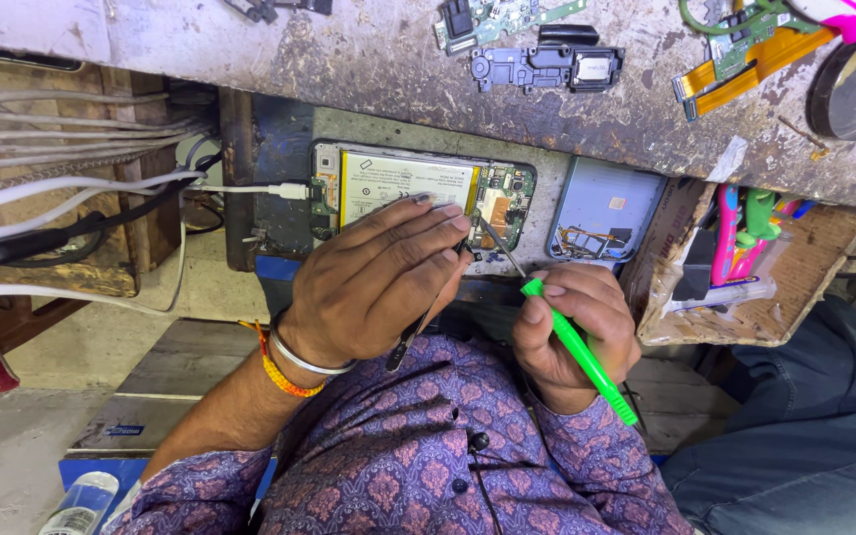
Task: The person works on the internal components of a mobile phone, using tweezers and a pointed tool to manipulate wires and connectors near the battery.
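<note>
Closest to us is our purple patterned shirt point(428, 466), with the sleeves running up to both wrists. Our right hand point(577, 332) is curled shut around a green-handled screwdriver point(579, 349), its thin metal shaft point(502, 246) slanting up to the circuit board end of the opened phone point(418, 193). Our left hand point(374, 287), wearing a metal bangle point(299, 355) and an orange thread point(277, 374) at the wrist, rests over the lower edge of the phone with fingers pressed together, pinching dark tweezers point(418, 332) whose back end points toward our chest; the tips are hidden under the fingers. That phone lies back-off in a recess of the bench, its yellow-edged battery point(403, 183) showing, and a white cable point(240, 188) is plugged into its left end. Just beside it to the right lies the grey-blue back cover point(606, 208). Farther right a cardboard tray point(745, 317) holds pink and green plastic tools point(745, 233). Beyond, on the worn bench top point(349, 69), sit a black speaker module point(547, 64), small green boards point(502, 18) and orange flex cables point(745, 64).
</note>
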